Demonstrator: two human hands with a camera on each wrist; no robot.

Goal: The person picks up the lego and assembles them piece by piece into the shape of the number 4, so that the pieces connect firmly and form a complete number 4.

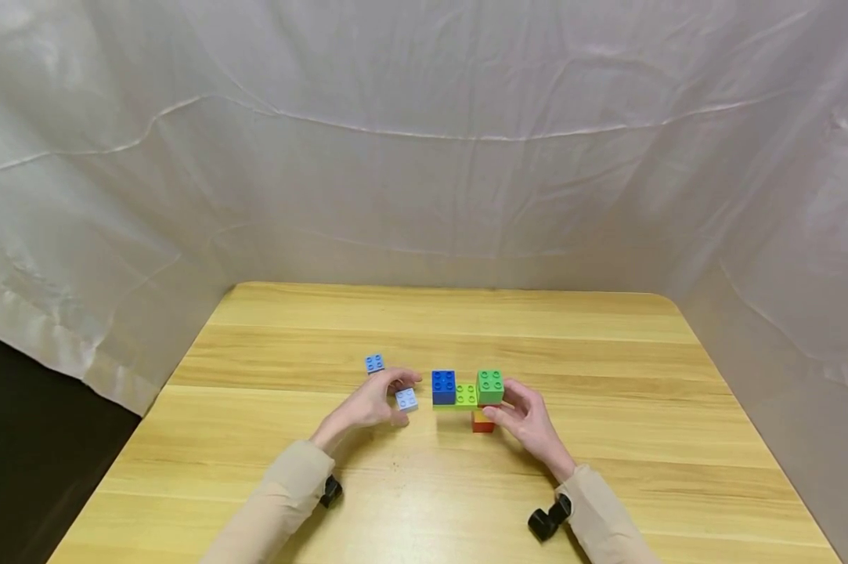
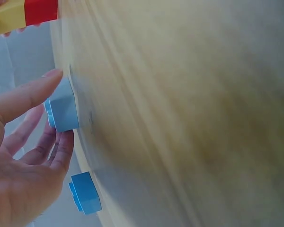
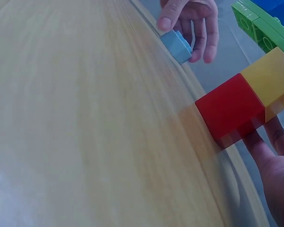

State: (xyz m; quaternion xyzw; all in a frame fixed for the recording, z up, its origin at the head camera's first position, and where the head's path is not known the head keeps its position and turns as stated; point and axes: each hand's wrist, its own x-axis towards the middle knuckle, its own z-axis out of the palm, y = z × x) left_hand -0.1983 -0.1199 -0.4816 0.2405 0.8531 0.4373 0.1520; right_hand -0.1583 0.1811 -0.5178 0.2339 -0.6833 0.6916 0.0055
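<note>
In the head view, my left hand (image 1: 374, 401) arches round a light blue toy brick (image 1: 406, 399) on the table, thumb on the near side and fingers on the far side, with small gaps showing. A second blue brick (image 1: 374, 363) lies just beyond that hand. My right hand (image 1: 528, 423) holds a stack of bricks, thumb in front and fingers behind. Its base is a red brick (image 3: 232, 111) under a yellow brick (image 3: 270, 80). Above them a lime green plate (image 1: 466, 397) juts left, bearing a dark blue brick (image 1: 443, 388) at its left end and a green brick (image 1: 490, 387) at its right.
The wooden table (image 1: 607, 352) extends round both hands. Pale sheeting (image 1: 431, 196) hangs behind it and along both sides. A black wrist camera (image 1: 549, 518) is strapped at the right sleeve, and another (image 1: 330, 492) at the left sleeve.
</note>
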